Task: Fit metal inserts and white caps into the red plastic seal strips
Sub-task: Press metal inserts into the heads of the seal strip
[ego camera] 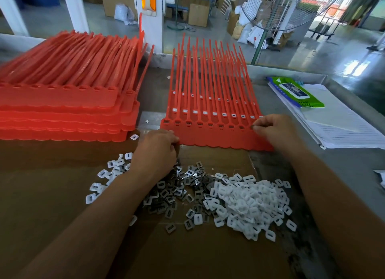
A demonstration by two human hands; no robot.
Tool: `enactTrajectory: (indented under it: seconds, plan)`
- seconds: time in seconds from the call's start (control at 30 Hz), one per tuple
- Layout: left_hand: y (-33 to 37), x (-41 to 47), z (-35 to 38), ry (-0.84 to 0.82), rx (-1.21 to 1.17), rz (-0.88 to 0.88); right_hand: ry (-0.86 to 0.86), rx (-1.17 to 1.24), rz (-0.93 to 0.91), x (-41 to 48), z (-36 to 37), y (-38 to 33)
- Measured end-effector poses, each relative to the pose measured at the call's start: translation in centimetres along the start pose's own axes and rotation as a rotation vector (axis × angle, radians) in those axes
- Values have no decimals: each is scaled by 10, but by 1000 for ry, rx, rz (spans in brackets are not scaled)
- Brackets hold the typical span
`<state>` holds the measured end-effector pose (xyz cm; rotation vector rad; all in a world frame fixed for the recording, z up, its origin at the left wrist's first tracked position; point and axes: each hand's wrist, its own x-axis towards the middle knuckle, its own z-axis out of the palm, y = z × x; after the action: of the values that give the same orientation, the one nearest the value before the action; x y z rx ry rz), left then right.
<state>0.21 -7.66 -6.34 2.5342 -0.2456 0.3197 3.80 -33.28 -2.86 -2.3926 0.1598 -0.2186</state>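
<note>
Far left: tall stack of red plastic seal-strip sheets (62, 112) sat on the grey workbench (343, 164), tails fanned away from you. One loose white cap (134, 136) lay just beside its near right corner.

Centre, on the flat brown cardboard sheet (41, 195): your left hand (156, 151) rested knuckles-up at the near left corner of the working sheet of joined red seal strips (208, 137), fingers curled under; I could not tell what, if anything, they gripped. Beneath and just behind that hand, a scatter of small grey metal inserts (179, 193) spread toward you, with a few white caps strewn to its left.

Right of the inserts: a heap of white rectangular plastic caps (250, 203), touching the metal scatter at its edge.

On the working sheet, the row of sockets showed metal pieces seated; the sheets lying beneath it carried white caps farther up.

Right: your right hand (273, 129) sat at the sheet's right end, thumb and forefinger pressed together on a small dark piece at the last socket, probably an insert.

Far right: lined white paper pad (333, 120) with a green wet-wipe packet (295, 93) on top.
</note>
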Motion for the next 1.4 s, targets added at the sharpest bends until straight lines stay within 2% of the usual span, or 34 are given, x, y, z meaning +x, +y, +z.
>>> enactTrajectory:
  seconds: [0.13, 0.57, 1.03, 1.3, 1.4]
  plan:
    - [-1, 0, 0, 0, -5, -1, 47, -16, 53, 17, 5, 11]
    - [-3, 0, 1, 5, 5, 11, -92, -215, 81, 31, 9, 10]
    - [-3, 0, 1, -17, -8, -18, -9, 9, 250, 39, 14, 13]
    - [-3, 0, 1, -29, 12, -9, -33, 34, 149, 30, 13, 19]
    - [-3, -1, 1, -23, 7, -8, 18, 16, 84, 22, 12, 16]
